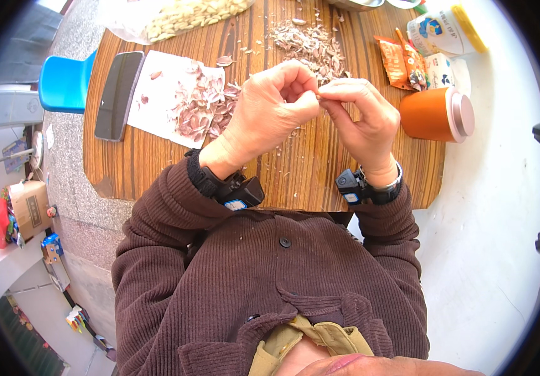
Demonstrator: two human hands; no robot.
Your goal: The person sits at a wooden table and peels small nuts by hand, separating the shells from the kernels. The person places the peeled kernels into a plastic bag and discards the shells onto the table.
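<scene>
My left hand (270,103) and my right hand (364,108) meet fingertip to fingertip above the table, thumbs pinched against the index fingers. Between them is a small garlic piece (318,97), mostly hidden by the fingers. Under and beside my left hand, purplish garlic skins (195,115) lie heaped on a sheet of white paper (150,101) and spill past its right edge. Just beyond both hands spreads a second pile of dry garlic skins (305,42). A clear plastic bag of peeled garlic cloves (190,16) rests at the far left of the table.
A smartphone (118,96) lies left of the paper, near a blue plastic stool (65,83). On the right stand an orange canister (425,115), orange snack packets (399,61) and a white tub with a yellow lid (444,30). A metal bowl (359,4) sits at the far edge.
</scene>
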